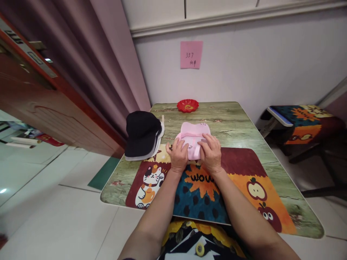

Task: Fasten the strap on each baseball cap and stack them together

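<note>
A pale pink cap (194, 129) lies on the patterned mat in front of me, its brim pointing away. It looks partly flattened, with small dark marks on the brim and a pale strap end near me. My left hand (179, 156) grips its left side, fingers curled over the fabric. On the opposite side, my right hand (211, 153) has its fingers bent onto the cap, pinching the cloth. My thumbs are close to the middle of the cap. To the left of my hands sits a stack of caps with a black cap (141, 131) on top and paler ones beneath.
The mat (241, 159) covers the near part of a green wood-grain table (222, 115). A red scalloped dish (187, 105) stands at the back, below a pink note (191, 55) on the wall. A wooden door (67, 112) is at left, and a covered stool (303, 119) at right.
</note>
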`<state>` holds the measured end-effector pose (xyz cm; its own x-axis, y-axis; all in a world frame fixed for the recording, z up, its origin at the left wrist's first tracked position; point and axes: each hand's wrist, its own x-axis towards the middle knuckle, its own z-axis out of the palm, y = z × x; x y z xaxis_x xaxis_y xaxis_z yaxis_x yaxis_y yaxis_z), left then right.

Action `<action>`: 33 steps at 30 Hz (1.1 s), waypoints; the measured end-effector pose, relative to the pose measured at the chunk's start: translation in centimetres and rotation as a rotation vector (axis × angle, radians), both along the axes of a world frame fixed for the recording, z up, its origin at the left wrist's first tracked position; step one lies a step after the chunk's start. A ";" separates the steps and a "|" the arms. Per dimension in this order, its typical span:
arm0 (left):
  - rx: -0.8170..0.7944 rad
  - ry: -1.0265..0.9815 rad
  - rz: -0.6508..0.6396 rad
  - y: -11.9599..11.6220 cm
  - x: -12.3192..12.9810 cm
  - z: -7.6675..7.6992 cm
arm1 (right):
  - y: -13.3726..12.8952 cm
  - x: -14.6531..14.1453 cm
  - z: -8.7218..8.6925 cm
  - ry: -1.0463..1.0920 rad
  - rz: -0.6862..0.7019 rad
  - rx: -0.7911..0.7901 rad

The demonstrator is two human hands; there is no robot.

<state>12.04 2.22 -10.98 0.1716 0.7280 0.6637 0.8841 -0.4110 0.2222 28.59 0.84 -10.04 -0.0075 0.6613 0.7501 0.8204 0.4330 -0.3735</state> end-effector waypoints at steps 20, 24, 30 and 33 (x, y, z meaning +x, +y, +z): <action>-0.845 -1.214 -0.388 4.8 0.5 0.9 | 3.6 1.0 -2.0 0.968 0.216 -0.538; -0.865 -1.224 -0.474 4.6 0.2 1.0 | 3.1 -0.1 -1.3 1.094 0.234 -0.649; -0.940 -1.077 -0.574 5.2 -0.6 1.9 | 2.9 -1.0 0.0 1.354 0.481 -0.843; -0.980 -1.050 -0.623 5.2 -1.0 2.0 | 3.0 -1.3 -0.1 1.364 0.472 -0.873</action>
